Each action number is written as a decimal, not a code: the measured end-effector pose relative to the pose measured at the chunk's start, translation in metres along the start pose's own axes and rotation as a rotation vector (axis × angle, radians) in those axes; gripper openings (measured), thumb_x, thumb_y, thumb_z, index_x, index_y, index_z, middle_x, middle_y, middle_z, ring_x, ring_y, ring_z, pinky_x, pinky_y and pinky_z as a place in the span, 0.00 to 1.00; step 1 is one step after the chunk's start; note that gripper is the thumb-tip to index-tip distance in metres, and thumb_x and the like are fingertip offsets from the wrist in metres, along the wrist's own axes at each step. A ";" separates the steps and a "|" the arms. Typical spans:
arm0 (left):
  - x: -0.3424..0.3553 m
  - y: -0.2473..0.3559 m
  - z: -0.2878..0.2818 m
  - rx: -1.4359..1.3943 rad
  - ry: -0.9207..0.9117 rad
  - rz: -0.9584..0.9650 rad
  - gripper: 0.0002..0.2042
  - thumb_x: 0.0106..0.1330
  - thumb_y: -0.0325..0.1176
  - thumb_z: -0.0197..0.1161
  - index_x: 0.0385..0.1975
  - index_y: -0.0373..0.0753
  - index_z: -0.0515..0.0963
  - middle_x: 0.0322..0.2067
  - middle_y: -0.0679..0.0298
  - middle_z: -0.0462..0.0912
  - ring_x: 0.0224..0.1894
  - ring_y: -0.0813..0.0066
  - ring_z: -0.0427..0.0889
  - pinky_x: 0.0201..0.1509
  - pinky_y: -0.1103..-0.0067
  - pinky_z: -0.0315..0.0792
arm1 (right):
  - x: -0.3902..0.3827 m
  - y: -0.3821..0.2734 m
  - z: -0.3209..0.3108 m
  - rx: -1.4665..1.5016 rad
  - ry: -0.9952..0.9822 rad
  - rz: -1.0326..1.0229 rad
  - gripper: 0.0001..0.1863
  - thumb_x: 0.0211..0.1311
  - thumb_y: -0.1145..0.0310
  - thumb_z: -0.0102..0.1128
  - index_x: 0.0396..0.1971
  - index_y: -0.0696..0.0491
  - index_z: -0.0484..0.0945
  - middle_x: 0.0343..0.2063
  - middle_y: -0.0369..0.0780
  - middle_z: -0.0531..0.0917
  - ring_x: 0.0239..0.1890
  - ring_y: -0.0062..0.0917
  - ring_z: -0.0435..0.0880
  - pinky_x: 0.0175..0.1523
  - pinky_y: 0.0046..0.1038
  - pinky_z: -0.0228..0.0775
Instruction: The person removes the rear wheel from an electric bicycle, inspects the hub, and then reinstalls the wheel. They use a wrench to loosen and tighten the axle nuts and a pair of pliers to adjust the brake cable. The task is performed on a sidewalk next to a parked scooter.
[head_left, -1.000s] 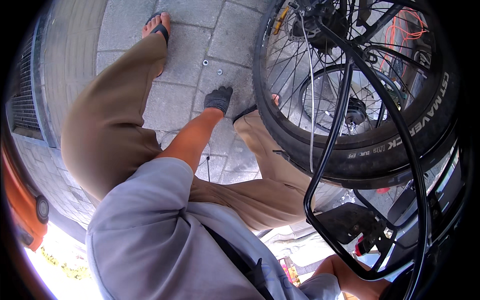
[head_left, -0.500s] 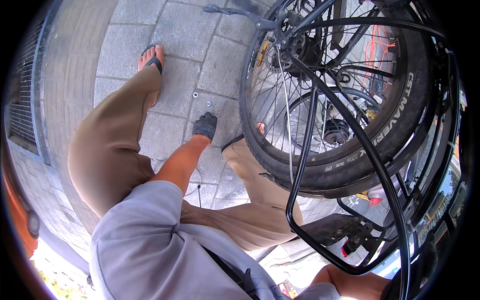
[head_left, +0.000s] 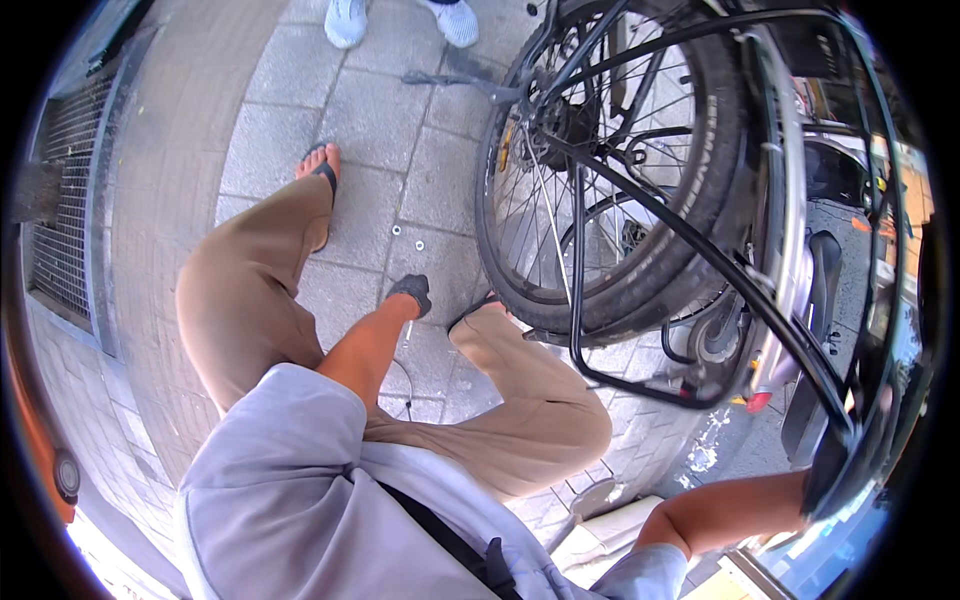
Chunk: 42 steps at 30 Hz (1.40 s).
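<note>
I am crouching on grey paving stones beside a bicycle. My left hand point(head_left: 412, 292), in a dark grey glove, reaches down to the pavement between my knees, fingers on the stone by my right sandal point(head_left: 478, 305). Whether it holds anything is hidden. Two small metal washers point(head_left: 408, 237) lie on the stone just beyond it. My right forearm point(head_left: 720, 510) stretches to the lower right, and its hand is hidden behind a black bicycle part point(head_left: 830, 480). The rear wheel point(head_left: 690, 200) stands upright right of my left hand.
A black tubular rack point(head_left: 580, 300) curves around the wheel. A thin cable point(head_left: 405, 375) lies on the paving under my left arm. Another person's white shoes point(head_left: 345, 20) stand at the top. A metal drain grate point(head_left: 60, 230) runs along the left.
My head has lifted, so the wheel and rack sit higher and farther right and the other person's shoes appear. My left hand stays low on the paving.
</note>
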<state>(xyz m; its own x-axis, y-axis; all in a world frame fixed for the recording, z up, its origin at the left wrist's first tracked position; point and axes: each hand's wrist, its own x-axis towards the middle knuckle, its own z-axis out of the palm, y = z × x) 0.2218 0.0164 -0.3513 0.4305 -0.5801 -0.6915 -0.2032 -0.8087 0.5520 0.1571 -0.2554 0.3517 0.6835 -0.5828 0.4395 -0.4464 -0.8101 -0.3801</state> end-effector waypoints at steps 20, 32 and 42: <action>-0.296 0.161 -0.277 -1.477 0.221 0.469 0.15 0.66 0.27 0.61 0.52 0.39 0.72 0.31 0.63 0.81 0.30 0.75 0.82 0.38 0.77 0.79 | -0.220 -0.100 0.264 1.449 -0.778 0.978 0.20 0.72 0.51 0.56 0.50 0.52 0.79 0.38 0.37 0.84 0.34 0.25 0.83 0.39 0.24 0.76; -0.317 0.241 -0.350 -0.259 0.741 1.128 0.33 0.59 0.44 0.69 0.62 0.35 0.69 0.56 0.45 0.75 0.54 0.45 0.78 0.60 0.61 0.73 | -0.192 -0.016 0.417 2.729 -0.080 0.693 0.13 0.72 0.58 0.55 0.45 0.51 0.80 0.34 0.38 0.82 0.36 0.27 0.80 0.47 0.30 0.74; -0.241 0.311 -0.361 -0.266 0.754 1.561 0.28 0.61 0.37 0.61 0.62 0.35 0.70 0.64 0.52 0.70 0.58 0.51 0.76 0.60 0.65 0.75 | -0.122 -0.084 0.449 0.802 -0.928 1.005 0.12 0.69 0.57 0.56 0.38 0.50 0.81 0.16 0.30 0.72 0.13 0.19 0.68 0.17 0.27 0.57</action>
<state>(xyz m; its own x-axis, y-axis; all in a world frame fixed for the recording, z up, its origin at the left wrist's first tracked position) 0.3726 -0.0597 0.1554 0.2833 -0.4989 0.8191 -0.6838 0.4937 0.5372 0.3704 -0.0874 -0.0357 0.5445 -0.3550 -0.7599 -0.7121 0.2830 -0.6424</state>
